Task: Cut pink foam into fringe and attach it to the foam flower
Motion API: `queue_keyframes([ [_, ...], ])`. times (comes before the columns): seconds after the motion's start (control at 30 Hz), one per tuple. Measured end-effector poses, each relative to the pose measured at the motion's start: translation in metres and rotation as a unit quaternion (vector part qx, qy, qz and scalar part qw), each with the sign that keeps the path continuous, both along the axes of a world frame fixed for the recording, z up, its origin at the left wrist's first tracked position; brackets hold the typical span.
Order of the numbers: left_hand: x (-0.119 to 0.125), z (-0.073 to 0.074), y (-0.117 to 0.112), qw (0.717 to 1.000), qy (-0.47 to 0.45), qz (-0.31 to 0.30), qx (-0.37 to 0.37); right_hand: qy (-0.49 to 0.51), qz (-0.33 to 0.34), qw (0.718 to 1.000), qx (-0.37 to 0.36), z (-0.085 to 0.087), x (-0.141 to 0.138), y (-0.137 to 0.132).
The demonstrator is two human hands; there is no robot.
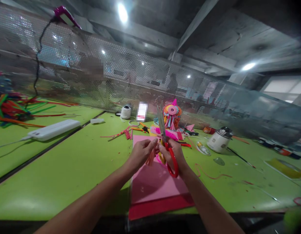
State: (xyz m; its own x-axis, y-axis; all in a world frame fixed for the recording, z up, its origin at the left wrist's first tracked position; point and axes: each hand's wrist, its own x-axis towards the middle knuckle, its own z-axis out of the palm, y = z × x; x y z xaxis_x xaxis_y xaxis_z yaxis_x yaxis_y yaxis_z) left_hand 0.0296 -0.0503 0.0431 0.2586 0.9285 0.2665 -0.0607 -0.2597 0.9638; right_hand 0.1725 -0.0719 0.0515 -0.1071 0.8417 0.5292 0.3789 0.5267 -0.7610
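My left hand [142,151] pinches a salmon-coloured fringed paper tassel [150,158], whose strips hang below the fingers. In my right hand [177,152] is a pair of scissors [168,147] with red handles, its blades pointing up and away from me. The fingertips of both hands meet near the tassel. A yellow piece [162,157] and a bright pink loop show between the hands; what they belong to is unclear. Under the hands lie pink sheets [157,190] on top of a red sheet [160,208].
Behind the hands stands a colourful paper ornament [172,113] with tassels. A white thread spool [126,112] and a white pot-like container [219,140] flank it. To the left are a white power strip [55,130] and pipe cleaners [6,112]. A perforated metal screen [140,78] borders the green table.
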Motion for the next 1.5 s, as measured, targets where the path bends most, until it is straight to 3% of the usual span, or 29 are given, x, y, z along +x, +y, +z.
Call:
queue_keyframes([
  [0.17, -0.001, -0.002, 0.003, 0.993, -0.069, -0.04, -0.091, -0.023, 0.03, 0.999, -0.026, 0.006, 0.0, 0.0],
  [0.3, -0.003, -0.005, 0.008, 0.976, -0.12, -0.093, -0.159, -0.022, 0.005, 1.0, -0.013, 0.003, 0.002, 0.004],
  [0.43, -0.006, -0.005, 0.011, 0.963, -0.146, -0.107, -0.2, 0.009, 0.001, 1.0, -0.017, 0.007, 0.004, -0.002],
  [0.67, -0.015, 0.002, 0.016, 0.953, -0.238, -0.04, -0.182, 0.039, -0.031, 0.992, -0.118, 0.01, 0.017, -0.038],
  [0.87, -0.024, 0.011, 0.022, 0.916, -0.36, 0.024, -0.174, 0.003, 0.01, 0.974, -0.225, -0.004, 0.033, -0.06],
  [1.07, -0.028, 0.021, 0.014, 0.9, -0.406, 0.041, -0.155, -0.039, -0.007, 0.95, -0.311, -0.022, 0.042, -0.069],
  [1.33, -0.027, 0.027, 0.003, 0.912, -0.387, 0.021, -0.131, -0.049, -0.02, 0.967, -0.25, -0.027, 0.032, -0.085],
  [1.5, -0.025, 0.026, 0.002, 0.914, -0.377, 0.015, -0.148, -0.121, -0.033, 0.971, -0.202, -0.025, 0.031, -0.095],
])
